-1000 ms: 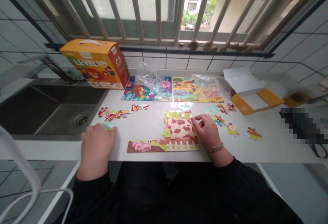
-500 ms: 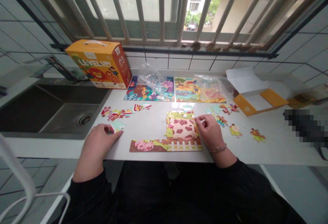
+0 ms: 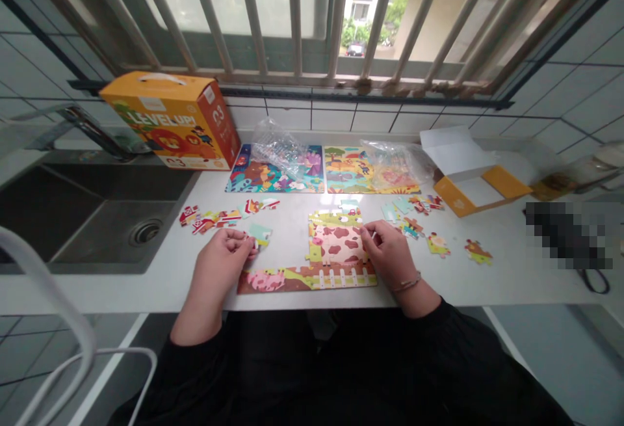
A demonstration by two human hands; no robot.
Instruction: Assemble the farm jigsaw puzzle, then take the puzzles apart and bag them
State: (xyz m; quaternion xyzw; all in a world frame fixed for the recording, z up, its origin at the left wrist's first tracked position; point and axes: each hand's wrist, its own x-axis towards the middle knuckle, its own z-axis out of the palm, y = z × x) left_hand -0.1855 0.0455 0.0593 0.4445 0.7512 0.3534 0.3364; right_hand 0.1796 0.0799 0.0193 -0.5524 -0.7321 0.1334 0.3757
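Note:
A partly joined jigsaw puzzle with a spotted cow, a pink pig and a white fence lies flat at the counter's front. My left hand pinches a pale blue and green puzzle piece to the left of the cow, apart from the joined part. At the cow's right edge, my right hand has thumb and fingers closed together against the puzzle; whether a piece is between them is hidden. Loose pieces with red barn parts lie beyond my left hand. More loose pieces are scattered past my right hand.
Two finished picture puzzles lie at the back, partly under crumpled clear plastic bags. An orange box stands back left beside the sink. An opened orange-and-white box sits at the right.
My left hand has moved right with the puzzle piece, closer to the joined puzzle. My right hand stays at the cow's right edge. The whole view has shifted slightly.

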